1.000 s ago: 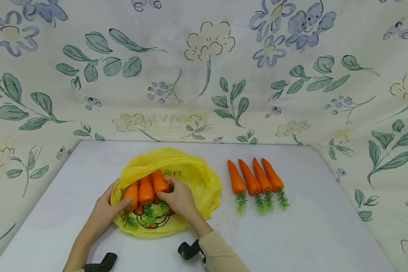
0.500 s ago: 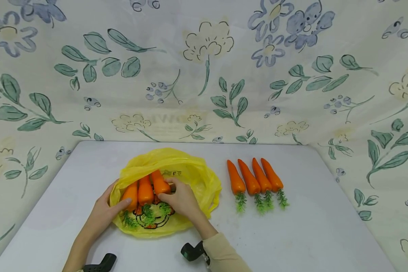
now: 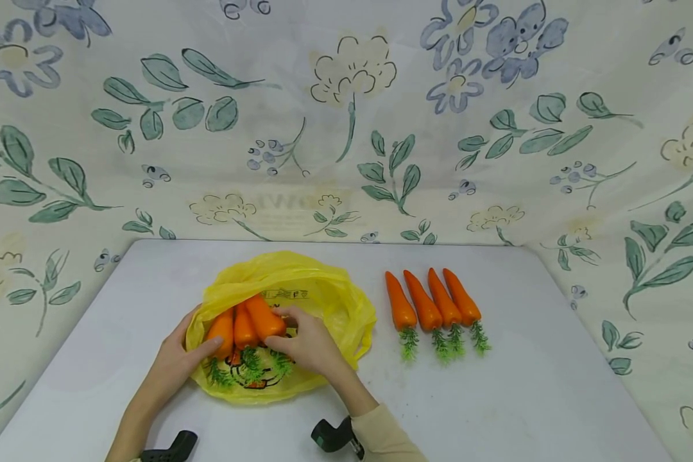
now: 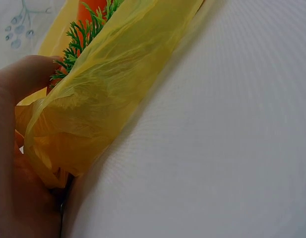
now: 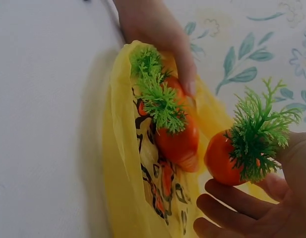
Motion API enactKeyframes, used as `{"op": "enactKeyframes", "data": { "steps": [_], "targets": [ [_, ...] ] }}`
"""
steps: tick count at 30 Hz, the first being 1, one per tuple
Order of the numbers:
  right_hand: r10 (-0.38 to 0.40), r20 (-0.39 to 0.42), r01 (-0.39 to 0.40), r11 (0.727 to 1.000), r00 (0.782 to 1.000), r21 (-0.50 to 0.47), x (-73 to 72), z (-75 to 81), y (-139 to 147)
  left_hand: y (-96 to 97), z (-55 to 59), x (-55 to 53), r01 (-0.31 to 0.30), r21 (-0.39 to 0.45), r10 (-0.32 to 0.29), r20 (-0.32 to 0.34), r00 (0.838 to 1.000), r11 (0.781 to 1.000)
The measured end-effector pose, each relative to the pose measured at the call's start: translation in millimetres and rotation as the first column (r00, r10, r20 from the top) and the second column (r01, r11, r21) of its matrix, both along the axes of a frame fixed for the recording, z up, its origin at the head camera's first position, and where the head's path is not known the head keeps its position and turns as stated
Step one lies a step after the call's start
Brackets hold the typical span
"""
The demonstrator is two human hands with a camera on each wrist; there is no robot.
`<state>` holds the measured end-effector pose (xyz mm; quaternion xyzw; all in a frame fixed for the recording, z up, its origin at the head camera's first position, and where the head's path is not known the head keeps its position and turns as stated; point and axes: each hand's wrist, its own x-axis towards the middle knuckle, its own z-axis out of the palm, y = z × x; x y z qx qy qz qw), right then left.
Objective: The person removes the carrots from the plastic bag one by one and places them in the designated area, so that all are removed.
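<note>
A yellow plastic bag (image 3: 346, 295) lies with its mouth toward me and several orange toy carrots with green tops inside. My left hand (image 3: 179, 353) grips the bag's left side, thumb over the rim on the leftmost carrot (image 3: 222, 333), fingers mostly hidden outside the bag. Beside it rests the middle carrot (image 3: 245, 328). At the bag's mouth my right hand (image 3: 312, 343) holds the right-hand carrot (image 3: 265, 319) by its thick end, between thumb and fingers. In the right wrist view that carrot (image 5: 223, 161) sits above the fingers (image 5: 232, 206), its leafy top toward the camera.
Several more carrots (image 3: 433, 308) lie in a row on the white table (image 3: 496, 410), right of the bag, tips pointing away. A flower-printed cloth (image 3: 289, 128) hangs behind the table. Black wrist devices (image 3: 332, 436) sit on both forearms.
My right hand has shifted the right-hand carrot left and slightly down, so it now tilts against the middle one. The right forearm has moved slightly right; my left hand stays in place.
</note>
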<state>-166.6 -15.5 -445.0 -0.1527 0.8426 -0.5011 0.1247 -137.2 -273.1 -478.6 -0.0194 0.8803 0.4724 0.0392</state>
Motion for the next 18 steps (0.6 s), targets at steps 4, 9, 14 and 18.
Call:
{"op": "enactKeyframes", "data": {
  "steps": [4,9,14,18],
  "targets": [
    [0.009,0.011,-0.008,1.0,1.0,-0.011,1.4,0.7,3.9,-0.6,-0.6,-0.4,0.001,-0.005,-0.001,-0.006,1.0,1.0],
    [0.013,0.022,-0.012,1.0,1.0,-0.023,2.4,2.3,8.5,-1.5,-1.5,-1.0,0.003,-0.01,-0.003,-0.017,1.0,1.0],
    [0.043,0.013,-0.042,0.998,0.999,-0.047,3.8,4.0,12.4,-1.3,-1.4,-1.2,0.0,-0.011,0.0,-0.01,1.0,1.0],
    [0.067,0.018,-0.065,0.995,0.998,-0.078,5.4,4.9,15.9,-0.8,-1.1,-1.3,-0.002,-0.008,0.001,-0.003,1.0,1.0]
  ]
}}
